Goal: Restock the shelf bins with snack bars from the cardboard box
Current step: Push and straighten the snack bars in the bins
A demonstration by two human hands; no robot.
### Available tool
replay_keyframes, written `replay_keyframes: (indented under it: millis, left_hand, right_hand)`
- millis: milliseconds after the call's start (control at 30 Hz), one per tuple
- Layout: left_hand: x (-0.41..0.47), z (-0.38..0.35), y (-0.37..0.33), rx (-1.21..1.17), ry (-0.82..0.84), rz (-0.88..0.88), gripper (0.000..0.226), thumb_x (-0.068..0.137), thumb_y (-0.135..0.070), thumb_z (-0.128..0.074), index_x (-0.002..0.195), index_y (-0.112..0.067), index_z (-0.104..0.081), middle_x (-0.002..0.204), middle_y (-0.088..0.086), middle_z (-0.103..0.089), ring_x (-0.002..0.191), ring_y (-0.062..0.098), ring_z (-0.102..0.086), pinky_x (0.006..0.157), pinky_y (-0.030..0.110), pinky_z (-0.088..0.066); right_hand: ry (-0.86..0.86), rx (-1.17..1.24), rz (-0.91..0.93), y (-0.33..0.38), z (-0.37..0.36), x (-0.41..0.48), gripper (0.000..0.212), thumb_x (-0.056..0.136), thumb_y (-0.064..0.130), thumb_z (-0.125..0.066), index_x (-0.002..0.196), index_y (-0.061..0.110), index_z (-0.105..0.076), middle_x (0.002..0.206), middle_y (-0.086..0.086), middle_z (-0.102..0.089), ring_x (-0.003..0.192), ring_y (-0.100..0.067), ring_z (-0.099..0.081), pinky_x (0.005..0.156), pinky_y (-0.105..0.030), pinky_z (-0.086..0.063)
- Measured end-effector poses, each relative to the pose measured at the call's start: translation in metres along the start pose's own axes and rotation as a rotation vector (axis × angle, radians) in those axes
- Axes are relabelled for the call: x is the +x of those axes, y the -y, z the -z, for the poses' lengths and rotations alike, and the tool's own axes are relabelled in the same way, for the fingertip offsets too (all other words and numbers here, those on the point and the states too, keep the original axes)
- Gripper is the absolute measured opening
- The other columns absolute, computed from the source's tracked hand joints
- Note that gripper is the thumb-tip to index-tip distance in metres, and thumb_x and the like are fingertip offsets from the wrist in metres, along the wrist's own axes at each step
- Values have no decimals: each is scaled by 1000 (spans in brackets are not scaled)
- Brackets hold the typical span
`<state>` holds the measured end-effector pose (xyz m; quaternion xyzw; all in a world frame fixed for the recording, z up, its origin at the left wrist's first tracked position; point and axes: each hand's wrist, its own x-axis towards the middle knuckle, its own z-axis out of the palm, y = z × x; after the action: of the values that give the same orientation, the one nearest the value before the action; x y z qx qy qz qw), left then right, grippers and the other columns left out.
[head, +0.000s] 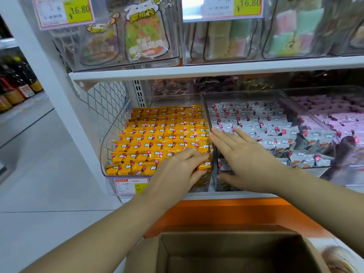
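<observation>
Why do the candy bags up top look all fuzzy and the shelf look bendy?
In the head view, the upper candy bags sit behind shiny clear bins that blur them and catch glare; the wide-angle lens bends the white shelf edge; the orange snack bars look sharp under even light.

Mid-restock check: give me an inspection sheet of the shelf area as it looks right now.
Surface: white shelf carrying clear bins.
Job's things: yellow bars fill left bin; white bars in middle bin, untidy in front; pink bars right; box open, visible inside bare.
Clutter: nothing seen.
Hands: left hand grips yellow bars at front corner; right hand flat on white bars.
Cables: nothing seen.
Surroundings: sweets bins above, price tags, bottles far left.
</observation>
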<state>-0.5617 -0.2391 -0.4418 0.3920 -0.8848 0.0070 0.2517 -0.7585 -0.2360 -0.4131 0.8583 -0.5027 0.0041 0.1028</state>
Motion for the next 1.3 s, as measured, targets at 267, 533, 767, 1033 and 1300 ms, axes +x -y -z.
replay_keyframes:
  millis: [267,533,767,1033,1300]
  left_hand:
    - [4,-8,7,220,97,-69,43,92,-39,-42,124,-18,-63,117,-1,-68,103,16,-66,89,35,-52]
    - [7,-7,3,359,513,72,81,90,-70,-14,151,-23,10,153,-7,23,144,11,17,117,50,9]
    - [2,9,-12,233,586,110,82,89,-69,-31,153,-24,-5,160,-7,-2,147,10,3,119,43,5]
    - [32,10,-6,80,563,267,54,103,-43,-17,152,-27,-1,159,-8,11,146,13,11,118,49,7]
    - [54,-11,13,87,631,307,57,102,-44,-15,150,-27,12,157,-10,20,143,11,22,117,46,14]
  right_hand:
    - [41,-11,-15,0,2,0,94,89,57,-47,150,15,10,159,-5,10,147,-18,-5,120,-38,3]
    - [89,-24,-25,2,6,1,94,89,58,-46,150,15,12,159,-5,12,147,-18,-5,120,-40,0]
    - [102,-13,-26,4,10,0,93,89,56,-47,150,16,11,159,-4,12,146,-17,-6,120,-39,2]
    - [96,35,-26,2,10,1,95,88,53,-51,150,18,11,159,-3,13,146,-15,-4,119,-36,5]
    - [97,77,-20,0,9,2,96,87,53,-53,150,20,11,159,0,12,146,-13,-4,119,-33,6]
